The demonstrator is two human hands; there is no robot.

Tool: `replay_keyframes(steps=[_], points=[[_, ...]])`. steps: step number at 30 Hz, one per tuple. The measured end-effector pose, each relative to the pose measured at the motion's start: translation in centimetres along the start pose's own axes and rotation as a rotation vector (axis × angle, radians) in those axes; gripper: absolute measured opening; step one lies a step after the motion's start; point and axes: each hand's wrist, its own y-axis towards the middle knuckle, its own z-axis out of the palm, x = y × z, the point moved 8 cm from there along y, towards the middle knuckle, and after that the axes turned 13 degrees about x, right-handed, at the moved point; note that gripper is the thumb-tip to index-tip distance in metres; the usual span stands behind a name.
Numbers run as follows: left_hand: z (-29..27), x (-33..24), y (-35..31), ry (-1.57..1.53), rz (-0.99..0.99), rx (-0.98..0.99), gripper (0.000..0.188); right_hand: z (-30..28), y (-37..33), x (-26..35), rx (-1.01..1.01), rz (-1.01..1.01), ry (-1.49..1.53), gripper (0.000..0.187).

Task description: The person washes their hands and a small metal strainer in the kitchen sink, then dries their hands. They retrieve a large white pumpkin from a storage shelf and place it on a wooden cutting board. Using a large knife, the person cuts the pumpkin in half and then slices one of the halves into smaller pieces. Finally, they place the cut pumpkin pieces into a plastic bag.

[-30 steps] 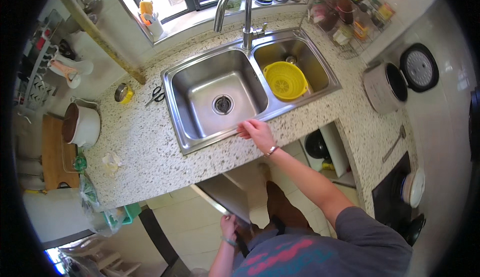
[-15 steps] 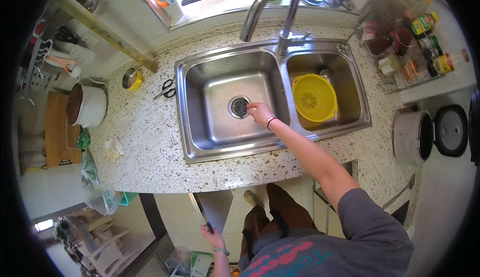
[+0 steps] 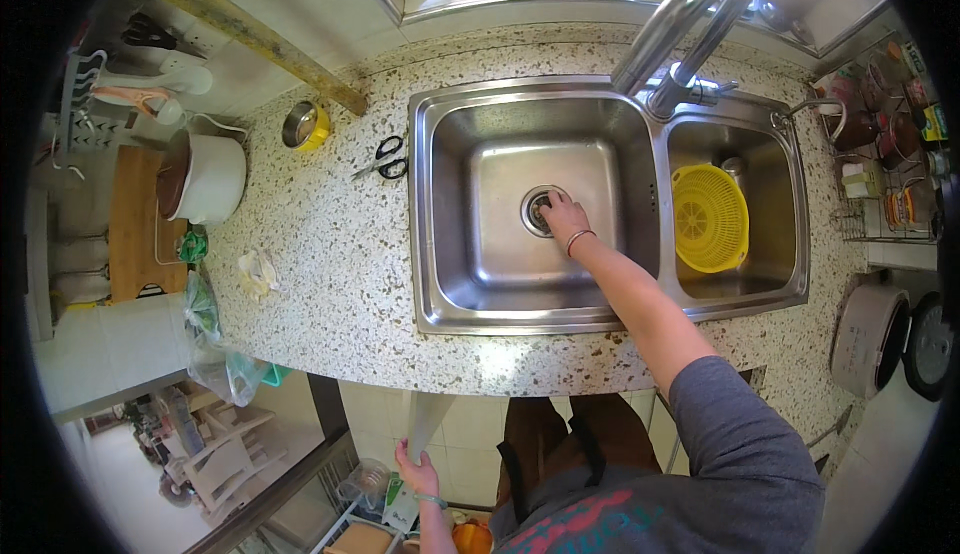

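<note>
My right hand (image 3: 567, 216) reaches down into the large left basin of the steel sink (image 3: 480, 321). Its bent fingers dip into the round drain (image 3: 527, 212) in the basin floor and cover part of it; what the fingertips grip there is hidden. Below the counter, my left hand (image 3: 417, 470) is closed on the edge of a pale cabinet door (image 3: 429, 420), which stands swung out. A yellow plastic colander (image 3: 711, 219) sits in the smaller right basin. The chrome faucet (image 3: 680, 24) rises behind the divider between the basins.
On the speckled counter (image 3: 330, 324), left of the sink, lie black-handled scissors (image 3: 388, 159) and a yellow cup (image 3: 305, 127). A white pot (image 3: 213, 177) stands farther left. At the right are a rice cooker (image 3: 868, 341) and a rack of bottles (image 3: 890, 154).
My right hand has moved from the drain's edge to over it, fingers now lowered in. The cabinet door appears turned more edge-on, with my left hand still on it. The whole view has shifted.
</note>
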Motion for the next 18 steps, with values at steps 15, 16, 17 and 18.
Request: replay_keyframes(steps=[15,16,17,18], points=[[-5.4,-20.7,5.8,-0.342,0.302,-0.021,0.023,-6.2,-3.8,-9.1,-0.315,0.393,0.964,0.030],[-5.3,-23.0,6.5,-0.319,0.369,0.013,0.020,-7.8,-4.0,-8.5,-0.449,0.357,0.688,0.032],[-5.1,-25.4,7.4,-0.296,0.446,0.056,0.017,-7.8,-3.8,-8.4,-0.559,0.242,0.512,0.043],[-4.8,-27.4,7.9,-0.270,0.515,0.092,0.015,-7.3,-3.0,-8.2,-0.486,0.264,0.460,0.045]])
